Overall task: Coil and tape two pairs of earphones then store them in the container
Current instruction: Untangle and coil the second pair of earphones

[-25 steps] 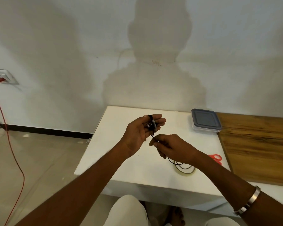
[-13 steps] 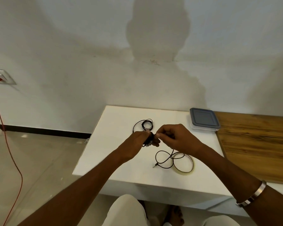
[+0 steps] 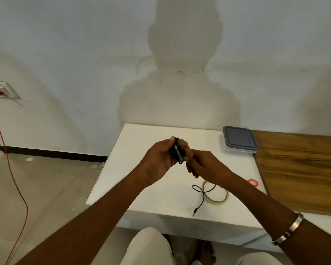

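Coiling step — left hand (image 3: pixel 161 159) grips the earphone coil (image 3: pixel 178 150), right hand (image 3: pixel 204 165) pinches the loose cord (image 3: pixel 202 194). Next, likely: wind in the tail, then tape (image 3: pixel 216 192).

Hidden, cropped and blurred parts

Hiding most of the black earphone coil (image 3: pixel 178 150) inside the left hand (image 3: pixel 161 159); covering the cable's upper run and part of the tape ring (image 3: pixel 216 194) under the right hand (image 3: pixel 208 165); masking all but a sliver of the red scissor handle (image 3: pixel 253 182) behind that forearm; blurring the earbuds beyond telling; cropping the red cord (image 3: pixel 10 169) at the bottom edge.
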